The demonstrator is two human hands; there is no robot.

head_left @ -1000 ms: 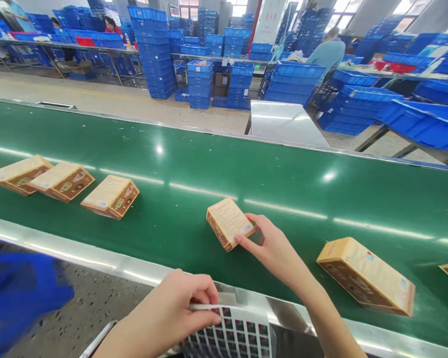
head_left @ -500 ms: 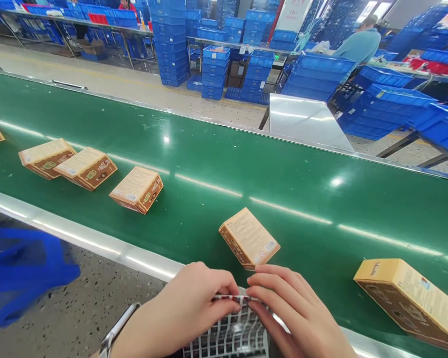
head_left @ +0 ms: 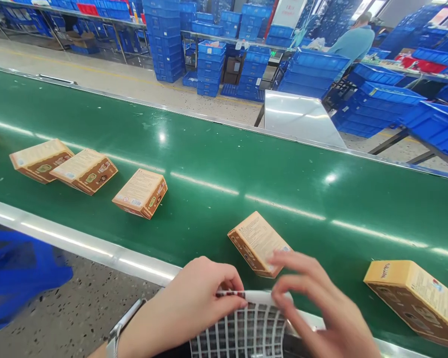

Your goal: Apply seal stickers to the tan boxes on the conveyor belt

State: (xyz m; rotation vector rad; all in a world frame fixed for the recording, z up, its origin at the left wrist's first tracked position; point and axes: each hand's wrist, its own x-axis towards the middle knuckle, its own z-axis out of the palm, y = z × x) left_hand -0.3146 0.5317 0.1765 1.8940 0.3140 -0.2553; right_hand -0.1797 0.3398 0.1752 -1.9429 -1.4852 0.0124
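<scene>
My left hand (head_left: pixel 209 293) pinches the top edge of a curved label sheet (head_left: pixel 246 323), which shows small dark rectangles divided by white lines. A watch with a pale band is on that wrist. At the sheet's upper right corner, my right hand (head_left: pixel 317 303) has its thumb and index finger drawn together, while its other fingers reach forward, blurred. Whatever lies between those fingertips is too small to make out. Just beyond the right fingers, a tan and brown carton (head_left: pixel 259 241) lies on the green conveyor belt (head_left: pixel 201 149), partly covered by the fingertips.
Another carton (head_left: pixel 414 298) lies to the right on the belt. Further left are a single carton (head_left: pixel 142 194) and two touching cartons (head_left: pixel 85 171). A blue plastic stool or crate (head_left: pixel 22 278) stands on the floor at lower left. Across the belt are stacked blue bins (head_left: pixel 164 44) and a person (head_left: pixel 353 42).
My right hand has moved right and lifted slightly from the sheet's top edge, its fingers spreading more. The sheet now faces me more fully. The nearby cartons appear slightly further right.
</scene>
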